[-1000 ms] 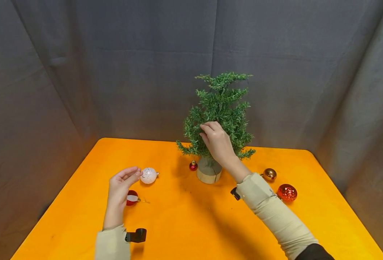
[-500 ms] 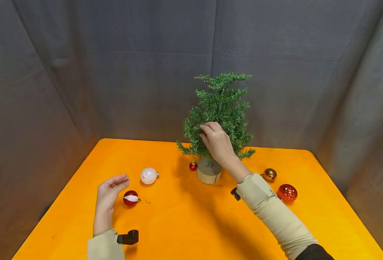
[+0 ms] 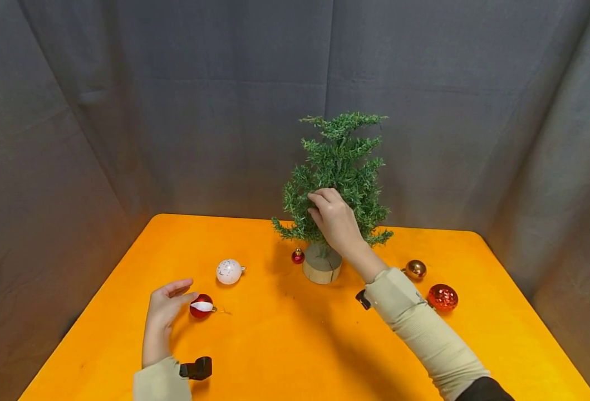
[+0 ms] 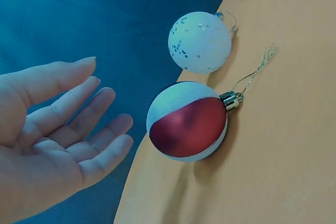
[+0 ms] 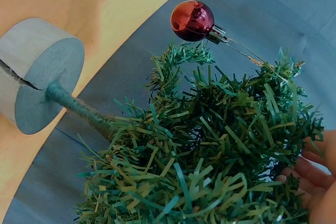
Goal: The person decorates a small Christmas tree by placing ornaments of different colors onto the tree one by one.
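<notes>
Orange table [image 3: 295, 356], seemingly smooth, before grey curtain [image 3: 175, 100].

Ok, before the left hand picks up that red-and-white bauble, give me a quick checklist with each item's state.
1. Left hand open, beside the bauble: ok.
2. Red-and-white bauble free on the table, not yet gripped: ok.
3. Its cap and string in view, pointing away from the hand: ok.
4. White bauble lies apart: ok.
5. Right hand on the tree, tree upright: ok.
6. Firmness of the right hand's hold: cannot tell.
</notes>
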A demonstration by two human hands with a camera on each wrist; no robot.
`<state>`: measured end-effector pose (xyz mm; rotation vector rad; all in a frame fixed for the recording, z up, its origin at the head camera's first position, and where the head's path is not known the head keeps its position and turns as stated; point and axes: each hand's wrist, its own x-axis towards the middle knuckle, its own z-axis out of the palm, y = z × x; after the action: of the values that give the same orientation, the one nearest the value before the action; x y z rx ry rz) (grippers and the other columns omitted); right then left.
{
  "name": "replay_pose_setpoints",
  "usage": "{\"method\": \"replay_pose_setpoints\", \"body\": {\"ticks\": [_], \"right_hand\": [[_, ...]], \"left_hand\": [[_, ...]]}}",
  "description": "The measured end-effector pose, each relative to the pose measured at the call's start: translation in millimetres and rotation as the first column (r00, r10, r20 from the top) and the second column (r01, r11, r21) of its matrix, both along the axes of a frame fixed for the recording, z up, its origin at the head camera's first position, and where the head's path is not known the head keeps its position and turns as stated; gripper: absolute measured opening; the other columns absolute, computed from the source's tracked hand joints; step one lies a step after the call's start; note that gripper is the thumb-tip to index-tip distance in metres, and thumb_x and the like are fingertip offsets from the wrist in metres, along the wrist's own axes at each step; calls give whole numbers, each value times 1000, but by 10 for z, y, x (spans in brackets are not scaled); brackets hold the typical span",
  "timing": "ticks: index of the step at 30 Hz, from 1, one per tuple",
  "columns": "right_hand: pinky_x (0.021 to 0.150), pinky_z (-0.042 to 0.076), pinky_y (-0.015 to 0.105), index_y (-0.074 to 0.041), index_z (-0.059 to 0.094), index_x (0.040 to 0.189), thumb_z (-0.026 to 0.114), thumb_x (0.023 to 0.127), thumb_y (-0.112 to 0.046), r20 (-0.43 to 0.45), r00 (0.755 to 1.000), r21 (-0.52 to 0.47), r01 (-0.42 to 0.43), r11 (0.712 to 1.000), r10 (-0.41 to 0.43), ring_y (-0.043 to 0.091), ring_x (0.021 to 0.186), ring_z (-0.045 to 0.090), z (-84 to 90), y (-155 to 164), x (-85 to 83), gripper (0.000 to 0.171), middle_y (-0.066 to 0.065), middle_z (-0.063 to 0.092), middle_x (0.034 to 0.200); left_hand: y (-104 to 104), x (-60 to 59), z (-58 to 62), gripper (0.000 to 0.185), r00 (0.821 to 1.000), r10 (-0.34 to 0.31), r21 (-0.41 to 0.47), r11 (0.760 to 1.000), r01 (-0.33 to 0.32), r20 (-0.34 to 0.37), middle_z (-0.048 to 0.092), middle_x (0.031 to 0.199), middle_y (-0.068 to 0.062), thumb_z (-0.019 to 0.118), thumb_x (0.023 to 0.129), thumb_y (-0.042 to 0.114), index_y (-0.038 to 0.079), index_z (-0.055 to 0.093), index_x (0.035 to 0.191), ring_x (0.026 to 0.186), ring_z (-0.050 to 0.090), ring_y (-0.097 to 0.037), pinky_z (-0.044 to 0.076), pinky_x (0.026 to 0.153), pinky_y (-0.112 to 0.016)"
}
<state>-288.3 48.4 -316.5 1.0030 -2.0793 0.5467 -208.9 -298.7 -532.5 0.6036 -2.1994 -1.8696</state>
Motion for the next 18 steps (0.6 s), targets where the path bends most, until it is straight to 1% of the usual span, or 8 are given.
{"method": "replay_pose_setpoints", "body": {"ticks": [3, 6, 9, 10, 13, 16, 17, 18], "right_hand": [[72, 49, 30, 6, 63, 99, 67, 76, 4, 2, 1000, 2, 0, 1000, 0, 25, 89, 54, 1, 3, 5, 23, 15, 57, 96], [72, 49, 30, 6, 63, 99, 67, 77, 4, 5, 1000, 6, 0, 1000, 0, 25, 89, 53, -1, 5, 7, 23, 15, 57, 96], [72, 49, 30, 6, 63, 99, 66, 77, 3, 3, 1000, 8, 0, 1000, 0, 25, 89, 53, -2, 7, 5, 23, 14, 57, 96], [72, 49, 30, 6, 63, 99, 66, 77, 3, 4, 1000, 7, -1, 1000, 1, 25, 89, 53, -3, 8, 3, 23, 14, 57, 96], [72, 49, 30, 6, 63, 99, 67, 77, 3, 0, 1000, 7, -1, 1000, 1, 25, 89, 54, -3, 9, 0, 23, 14, 57, 96], [71, 49, 30, 6, 63, 99, 67, 76, 4, -2, 1000, 5, -2, 1000, 2, 25, 89, 54, -6, 8, -4, 24, 14, 57, 96], [71, 49, 30, 6, 63, 100, 67, 76, 3, -2, 1000, 5, -2, 1000, 2, 25, 89, 54, -7, 8, -4, 24, 14, 57, 96], [71, 49, 30, 5, 63, 100, 67, 76, 3, -1, 1000, 5, -1, 1000, 1, 25, 89, 54, -9, 8, -4, 24, 14, 57, 97]], "left_hand": [[30, 48, 56, 48, 999, -30, -35, 999, 31, 29, 49, 123, -14, 71, 77, 19, 3, 55, 119, 114, 41, -27, 28, 99, -43], [114, 141, 215, 53, 996, -69, -36, 997, 71, 64, 45, 125, -19, 72, 76, 18, -1, 52, 122, 115, 38, -32, 31, 97, -44], [182, 199, 315, 55, 990, -87, -48, 995, 92, 109, 43, 126, -19, 72, 76, 18, -1, 51, 123, 114, 37, -33, 38, 93, -36], [199, 217, 350, 55, 989, -99, -39, 994, 104, 114, 42, 126, -21, 71, 77, 17, -2, 50, 124, 115, 36, -35, 38, 92, -36], [259, 254, 427, 53, 988, -90, -47, 994, 97, 122, 44, 126, -20, 70, 77, 12, -2, 50, 124, 113, 39, -33, 41, 88, -31], [314, 309, 537, 55, 989, -109, -34, 993, 113, 104, 43, 126, -24, 71, 76, 9, -6, 47, 124, 113, 39, -38, 39, 91, -39], [324, 310, 548, 55, 990, -97, -46, 994, 103, 102, 46, 123, -23, 72, 75, 9, -5, 49, 122, 109, 43, -37, 43, 88, -37], [341, 325, 579, 57, 989, -103, -40, 993, 108, 104, 45, 123, -24, 73, 74, 9, -7, 48, 123, 109, 42, -38, 42, 89, -40]]}}
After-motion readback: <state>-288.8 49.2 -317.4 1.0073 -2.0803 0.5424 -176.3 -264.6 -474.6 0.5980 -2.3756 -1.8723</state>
